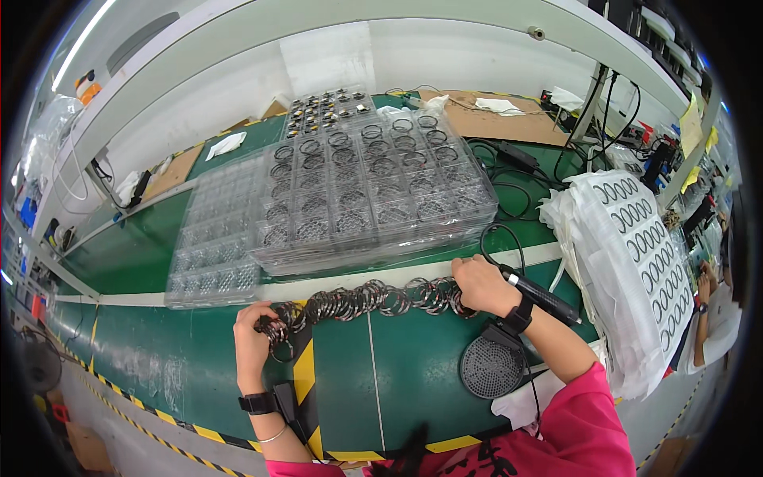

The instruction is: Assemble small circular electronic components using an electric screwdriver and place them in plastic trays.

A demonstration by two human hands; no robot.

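Observation:
A long row of thin dark rings, overlapping like a loose coil, lies across the green bench in front of me. My left hand is closed round the bunched rings at the row's left end, and a few of them hang below its fingers. At the other end, my right hand has its fingers curled down over the last rings; its fingertips are partly hidden. Just beyond the row stands a tall stack of clear plastic trays, with similar rings in the top tray's compartments.
Left of the stack lie more clear trays. Beside my right wrist are a black pen-like tool with a cable and a round perforated black disc. White sheets with rings are piled at the right. A co-worker's arm shows beyond.

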